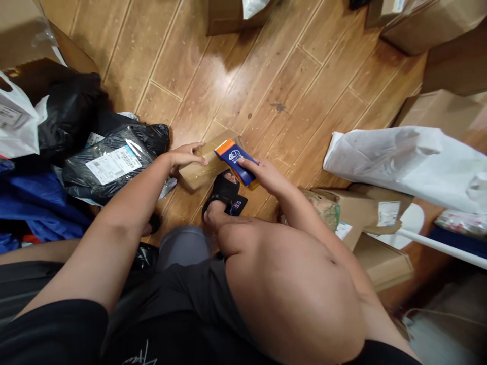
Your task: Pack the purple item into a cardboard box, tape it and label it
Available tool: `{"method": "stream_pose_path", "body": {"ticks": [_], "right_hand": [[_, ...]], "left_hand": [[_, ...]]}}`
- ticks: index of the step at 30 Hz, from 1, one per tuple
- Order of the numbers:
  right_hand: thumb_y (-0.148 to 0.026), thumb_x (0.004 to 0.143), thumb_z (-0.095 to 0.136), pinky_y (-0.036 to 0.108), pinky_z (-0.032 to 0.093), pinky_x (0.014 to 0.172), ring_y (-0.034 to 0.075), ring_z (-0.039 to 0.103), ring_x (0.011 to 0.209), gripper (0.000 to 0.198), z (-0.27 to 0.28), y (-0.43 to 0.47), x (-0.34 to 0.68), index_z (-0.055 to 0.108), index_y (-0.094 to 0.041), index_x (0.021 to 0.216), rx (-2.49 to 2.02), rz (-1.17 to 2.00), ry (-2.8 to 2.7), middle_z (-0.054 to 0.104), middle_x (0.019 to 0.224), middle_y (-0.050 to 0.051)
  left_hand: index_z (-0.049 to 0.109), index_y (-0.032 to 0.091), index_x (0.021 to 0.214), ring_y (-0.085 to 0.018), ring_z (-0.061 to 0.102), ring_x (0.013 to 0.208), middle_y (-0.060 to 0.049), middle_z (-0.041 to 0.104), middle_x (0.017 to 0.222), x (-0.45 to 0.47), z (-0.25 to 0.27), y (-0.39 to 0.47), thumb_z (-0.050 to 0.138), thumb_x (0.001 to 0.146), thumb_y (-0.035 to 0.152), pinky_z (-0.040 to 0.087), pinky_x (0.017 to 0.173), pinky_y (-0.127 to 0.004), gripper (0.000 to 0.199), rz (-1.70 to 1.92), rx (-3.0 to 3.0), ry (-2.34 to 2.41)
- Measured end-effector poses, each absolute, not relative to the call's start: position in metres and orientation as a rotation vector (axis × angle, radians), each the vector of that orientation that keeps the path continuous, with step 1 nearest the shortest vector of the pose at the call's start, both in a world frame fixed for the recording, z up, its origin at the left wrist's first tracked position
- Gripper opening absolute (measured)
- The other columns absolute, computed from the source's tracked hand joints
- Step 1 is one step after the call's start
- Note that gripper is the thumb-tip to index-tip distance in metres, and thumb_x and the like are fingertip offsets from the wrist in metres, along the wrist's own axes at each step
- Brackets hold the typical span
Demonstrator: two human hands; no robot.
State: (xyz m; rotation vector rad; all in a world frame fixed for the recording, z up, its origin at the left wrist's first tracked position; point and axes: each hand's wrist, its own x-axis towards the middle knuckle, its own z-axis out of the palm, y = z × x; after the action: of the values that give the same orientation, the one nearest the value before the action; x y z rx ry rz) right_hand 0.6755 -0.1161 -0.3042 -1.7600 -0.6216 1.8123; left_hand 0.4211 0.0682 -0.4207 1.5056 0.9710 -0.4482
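Observation:
A small cardboard box (pixel 198 170) with shiny tape on its top sits on the floor in front of my feet. My left hand (pixel 187 156) grips its left end, the thumb and forefinger lying over the top. In my right hand (pixel 262 173) is a blue and orange tape dispenser (pixel 240 165) with a white animal logo. My right thumb presses on its printed face; the other fingers are hidden beneath. The dispenser is over the right end of the box, and an amber edge shows at its lower side. Whether it touches the box I cannot tell.
Black plastic parcels (pixel 110 162) with white labels lie at the left, beside a blue bag (pixel 41 197). Cardboard boxes (pixel 353 208) and a long white wrapped package (pixel 403 165) stand at the right. Another box (pixel 228 20) is at the far edge. My sandalled foot (pixel 224 195) is close to the small box.

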Motion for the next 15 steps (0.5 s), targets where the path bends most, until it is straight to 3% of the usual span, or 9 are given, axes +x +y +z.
{"method": "stream_pose_path", "body": {"ticks": [3,7,11,15], "right_hand": [[-0.076,0.081,0.073,0.029,0.048,0.057,0.02,0.064,0.061,0.057,-0.316,-0.108,0.667,0.072,-0.019,0.077,-1.834,1.773,-0.622,0.074,0.071,0.005],[-0.074,0.089,0.067,0.028,0.041,0.052,0.018,0.059,0.055,0.055,-0.331,-0.086,0.654,0.066,-0.022,0.073,-1.887,1.671,-0.618,0.068,0.063,0.004],[-0.071,0.09,0.068,0.028,0.038,0.05,0.017,0.057,0.054,0.053,-0.332,-0.065,0.656,0.064,-0.022,0.069,-1.957,1.602,-0.691,0.064,0.059,0.003],[-0.069,0.091,0.069,0.03,0.044,0.054,0.02,0.06,0.058,0.051,-0.332,-0.065,0.66,0.066,-0.022,0.072,-1.968,1.641,-0.679,0.065,0.061,0.004]], "left_hand": [[0.058,0.031,0.158,-0.03,0.063,0.142,-0.006,0.062,0.161,0.42,-0.42,0.059,0.078,0.08,0.06,0.052,0.113,-0.037,0.085,-0.425,1.568,1.023],[0.062,0.024,0.148,-0.035,0.052,0.149,-0.014,0.063,0.154,0.426,-0.395,0.03,0.072,0.092,0.058,0.04,0.125,-0.045,0.067,-0.304,1.996,1.227],[0.061,0.016,0.139,-0.042,0.058,0.138,-0.021,0.065,0.142,0.446,-0.38,0.002,0.084,0.087,0.052,0.043,0.119,-0.051,0.067,-0.405,2.166,1.136],[0.063,0.012,0.136,-0.043,0.064,0.128,-0.022,0.067,0.136,0.473,-0.386,0.007,0.095,0.077,0.043,0.051,0.11,-0.048,0.074,-0.602,2.123,1.229]]}}
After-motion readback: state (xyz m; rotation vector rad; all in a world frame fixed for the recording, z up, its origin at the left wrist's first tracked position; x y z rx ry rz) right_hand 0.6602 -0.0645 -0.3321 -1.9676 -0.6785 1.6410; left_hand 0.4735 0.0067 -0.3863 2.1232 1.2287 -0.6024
